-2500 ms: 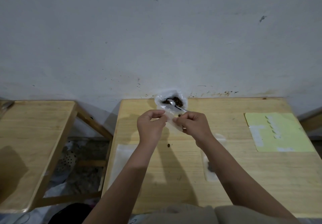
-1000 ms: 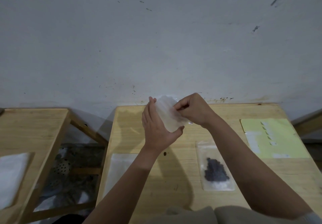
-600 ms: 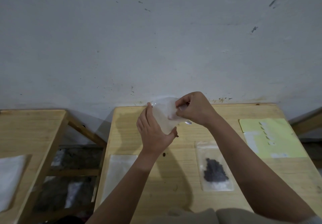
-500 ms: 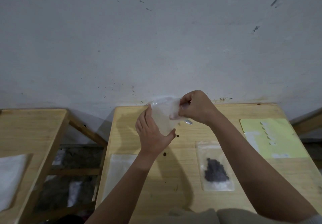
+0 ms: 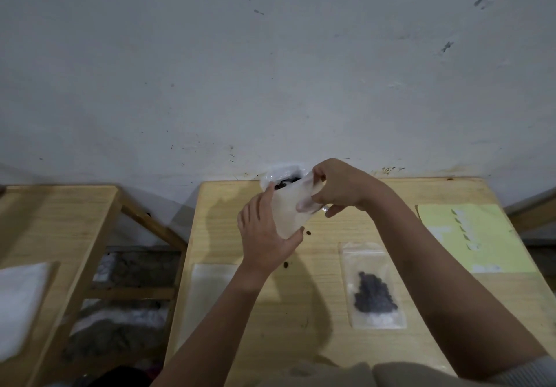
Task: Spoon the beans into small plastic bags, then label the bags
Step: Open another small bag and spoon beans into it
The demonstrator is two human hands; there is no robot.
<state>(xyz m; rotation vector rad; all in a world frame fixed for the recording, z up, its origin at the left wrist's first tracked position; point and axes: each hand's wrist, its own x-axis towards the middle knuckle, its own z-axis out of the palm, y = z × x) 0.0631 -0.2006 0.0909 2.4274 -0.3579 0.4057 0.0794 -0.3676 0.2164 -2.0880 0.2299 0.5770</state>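
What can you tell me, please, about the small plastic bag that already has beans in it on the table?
The filled bag is a small clear plastic pouch lying flat on the wooden table, right of centre. A dark heap of beans sits in its lower half; the upper part looks empty. Neither hand touches it, and no label is discernible on it.

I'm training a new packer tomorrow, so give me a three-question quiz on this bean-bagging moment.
1. True or false: a filled bag of dark beans lies flat on the table.
2. Which hand cradles the small plastic bag from below? A) left hand B) right hand C) neither
3. Fill in: the yellow label sheet lies toward the table's ____ edge.

Key: 1 true; 2 A, while the right hand pinches the bag's top edge; 3 right.
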